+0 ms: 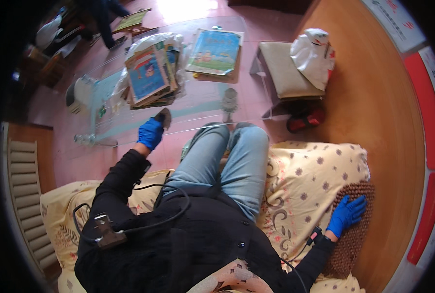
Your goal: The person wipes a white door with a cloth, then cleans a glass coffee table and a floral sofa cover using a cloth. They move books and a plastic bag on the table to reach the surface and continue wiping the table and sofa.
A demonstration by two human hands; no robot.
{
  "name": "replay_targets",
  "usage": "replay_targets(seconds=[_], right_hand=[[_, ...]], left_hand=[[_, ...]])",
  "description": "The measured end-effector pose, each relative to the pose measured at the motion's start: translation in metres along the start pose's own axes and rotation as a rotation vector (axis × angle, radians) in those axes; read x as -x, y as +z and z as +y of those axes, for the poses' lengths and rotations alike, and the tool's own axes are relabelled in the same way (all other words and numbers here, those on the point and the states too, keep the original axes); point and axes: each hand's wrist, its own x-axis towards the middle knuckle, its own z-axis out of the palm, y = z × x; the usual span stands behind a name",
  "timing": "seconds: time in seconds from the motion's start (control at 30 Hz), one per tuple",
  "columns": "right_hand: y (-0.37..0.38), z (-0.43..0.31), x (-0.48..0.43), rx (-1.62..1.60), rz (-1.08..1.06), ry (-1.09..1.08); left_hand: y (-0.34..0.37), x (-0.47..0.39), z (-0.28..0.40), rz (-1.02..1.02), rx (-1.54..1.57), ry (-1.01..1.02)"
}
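Observation:
My left hand (151, 132), in a blue glove, grips a small flat grey object (164, 119) with a dark part by the fingers; its exact kind is unclear. This hand is at the near edge of a glass table (188, 117), close below a stack of worn picture-covered books (148, 77) partly wrapped in clear plastic. Far to the right, my right hand (346, 216), also blue-gloved, rests palm down on a brown beaded mat (353, 249). Its fingers are slightly spread and hold nothing. The mat lies at the side of a sofa with a floral cream cover (309, 172).
Another pile of books (214, 53) lies on the glass. A white appliance-like object (80, 93) stands at the table's left. Right of the table, a cushioned stool (287, 69) carries a white plastic bag (312, 56); a red cylinder (305, 120) lies below. A person's leg (106, 25) shows at top left.

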Motion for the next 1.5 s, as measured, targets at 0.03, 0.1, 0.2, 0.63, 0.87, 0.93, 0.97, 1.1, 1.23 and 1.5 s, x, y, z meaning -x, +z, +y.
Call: replay_targets(seconds=[0.03, 0.1, 0.2, 0.63, 0.87, 0.93, 0.97, 1.1, 1.23, 1.5], right_hand=[[0.001, 0.000, 0.000, 0.031, -0.026, 0.002], [0.002, 0.001, 0.000, 0.039, -0.008, -0.005], [0.001, 0.001, 0.000, 0.100, -0.051, -0.005], [0.005, 0.006, -0.002, 0.116, -0.041, -0.036], [0.012, 0.007, -0.002, 0.134, -0.056, -0.015], [0.011, 0.006, -0.002, 0.151, -0.082, -0.009], [0.009, 0.005, -0.002, 0.153, -0.085, -0.005], [-0.002, 0.000, -0.004, 0.171, -0.118, 0.009], [-0.010, -0.001, -0.007, 0.148, -0.163, 0.025], [0.009, 0.009, -0.006, 0.238, -0.025, -0.046]], left_hand=[[0.003, -0.004, 0.005, 0.047, 0.069, 0.008], [0.010, -0.022, 0.028, 0.070, 0.195, 0.035], [0.016, -0.062, 0.086, 0.337, 0.328, 0.247], [0.006, -0.118, 0.197, 0.106, 0.722, 0.342], [0.026, -0.117, 0.111, 0.214, 0.204, 0.048], [0.033, -0.123, 0.128, 0.239, 0.208, 0.034], [0.035, -0.127, 0.139, 0.259, 0.229, 0.088], [0.034, -0.140, 0.205, 0.129, 0.689, 0.159], [0.025, -0.143, 0.231, 0.202, 0.472, 0.212], [0.011, -0.097, 0.154, 0.205, 0.355, 0.329]])
